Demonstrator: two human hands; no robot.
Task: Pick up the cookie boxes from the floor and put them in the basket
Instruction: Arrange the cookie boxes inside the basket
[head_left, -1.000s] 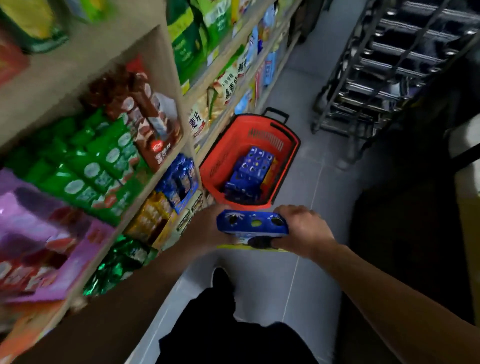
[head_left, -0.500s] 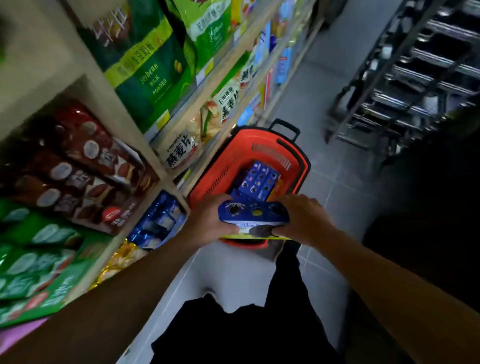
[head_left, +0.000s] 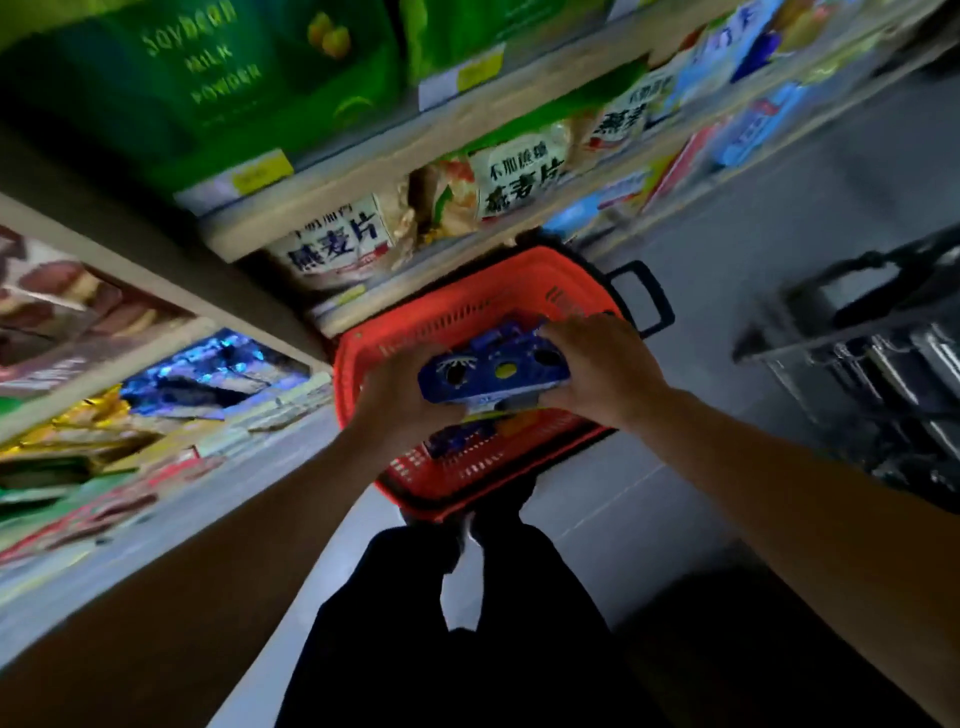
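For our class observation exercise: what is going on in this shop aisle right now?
A person stands in a shop aisle holding a blue cookie box between both hands, the left hand at one end and the right hand at the other. The box is over a red shopping basket on the floor beside the snack shelves. More blue boxes already lie inside the basket. This one has not been let go yet.

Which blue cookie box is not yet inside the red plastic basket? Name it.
The blue cookie box gripped between left hand and right hand, held above the red plastic basket. The other blue boxes already lie inside the basket beneath it.
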